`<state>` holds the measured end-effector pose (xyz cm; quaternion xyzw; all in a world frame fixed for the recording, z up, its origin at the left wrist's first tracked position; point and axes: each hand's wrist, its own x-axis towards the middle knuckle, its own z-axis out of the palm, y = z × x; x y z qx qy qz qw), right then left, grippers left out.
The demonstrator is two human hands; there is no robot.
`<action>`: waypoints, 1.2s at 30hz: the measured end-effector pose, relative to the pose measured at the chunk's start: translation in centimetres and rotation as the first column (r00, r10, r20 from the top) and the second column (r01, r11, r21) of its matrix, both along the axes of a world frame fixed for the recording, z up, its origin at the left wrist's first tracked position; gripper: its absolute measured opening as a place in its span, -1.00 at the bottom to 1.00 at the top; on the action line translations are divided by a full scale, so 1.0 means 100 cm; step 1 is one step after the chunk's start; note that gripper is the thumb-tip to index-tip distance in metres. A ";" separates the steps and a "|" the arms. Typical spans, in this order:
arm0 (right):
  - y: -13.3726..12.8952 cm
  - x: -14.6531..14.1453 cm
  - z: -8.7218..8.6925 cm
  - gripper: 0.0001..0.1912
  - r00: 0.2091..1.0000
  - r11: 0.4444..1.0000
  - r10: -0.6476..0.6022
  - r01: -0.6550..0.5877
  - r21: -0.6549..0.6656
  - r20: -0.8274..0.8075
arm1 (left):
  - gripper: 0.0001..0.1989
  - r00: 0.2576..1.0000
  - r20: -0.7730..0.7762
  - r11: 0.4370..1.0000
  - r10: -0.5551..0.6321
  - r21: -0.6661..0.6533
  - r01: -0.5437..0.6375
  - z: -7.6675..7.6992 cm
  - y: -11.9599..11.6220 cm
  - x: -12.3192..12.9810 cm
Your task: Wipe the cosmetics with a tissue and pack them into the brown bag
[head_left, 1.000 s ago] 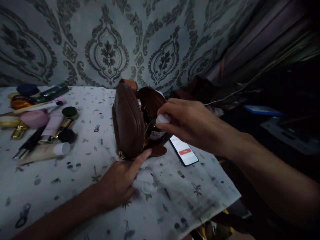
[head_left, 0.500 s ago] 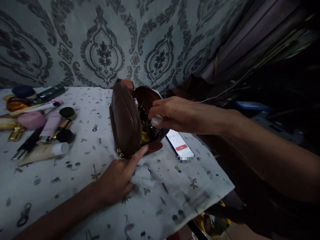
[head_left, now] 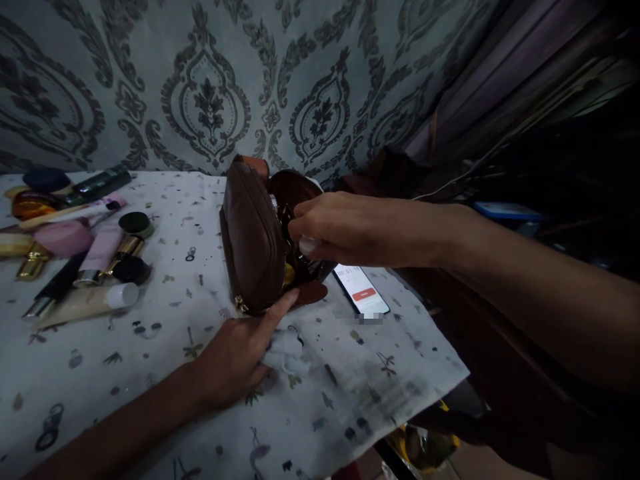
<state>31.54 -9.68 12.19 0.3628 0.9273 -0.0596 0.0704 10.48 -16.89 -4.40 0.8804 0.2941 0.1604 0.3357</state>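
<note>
From the head view, I see the right hand [head_left: 345, 227], pinched on a white cap [head_left: 309, 246], has dipped a bit deeper into the brown bag [head_left: 253, 240], so less cap shows. What's below looks hidden inside. The left hand [head_left: 233, 363] touches the near flap [head_left: 311, 293]; its tucked fingers are hidden, so I can't tell their grip.

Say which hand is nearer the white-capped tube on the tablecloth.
Left. The left hand is right of the tube, at the brown bag; the right hand is farther right, at its open side.
</note>
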 end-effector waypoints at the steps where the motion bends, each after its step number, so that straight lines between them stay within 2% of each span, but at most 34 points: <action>1: 0.000 0.000 0.000 -0.96 1.000 1.000 0.005 -0.005 0.002 0.017 | 0.05 1.000 -0.009 1.000 0.001 -0.005 -0.001 0.000 0.000 0.000; 4: -0.003 0.001 -0.003 -0.94 0.998 1.000 -0.009 0.009 0.013 0.070 | 0.04 1.000 -0.011 1.000 0.003 -0.009 -0.003 -0.001 0.000 0.000; 8: -0.007 0.006 -0.011 -0.92 0.983 0.993 -0.102 0.093 0.067 0.153 | 0.03 1.000 0.000 0.999 -0.010 -0.031 0.010 0.000 0.000 0.000; 13: -0.007 0.007 -0.025 -0.88 0.974 0.979 -0.172 0.152 0.136 0.150 | 0.02 1.000 0.000 0.999 0.001 -0.040 -0.001 0.000 -0.001 0.000; 19: -0.006 -0.008 -0.027 -0.87 0.962 0.980 -0.187 0.170 0.101 0.198 | 0.04 1.000 -0.026 1.000 -0.014 -0.004 0.013 0.000 0.000 -0.001; 25: -0.001 -0.018 -0.033 -0.88 0.963 0.975 -0.206 0.188 0.119 0.172 | 0.09 0.999 0.020 0.999 -0.042 0.012 0.042 0.001 0.001 -0.004; 33: 0.001 -0.005 -0.034 -0.89 0.972 0.972 -0.232 0.229 0.053 0.041 | 0.03 0.997 0.060 0.999 -0.048 0.023 0.046 -0.003 0.002 -0.004; 36: -0.002 -0.005 -0.037 -0.87 0.973 0.974 -0.225 0.224 0.018 0.056 | 0.06 0.999 0.031 0.999 -0.041 0.031 0.040 -0.002 0.002 -0.004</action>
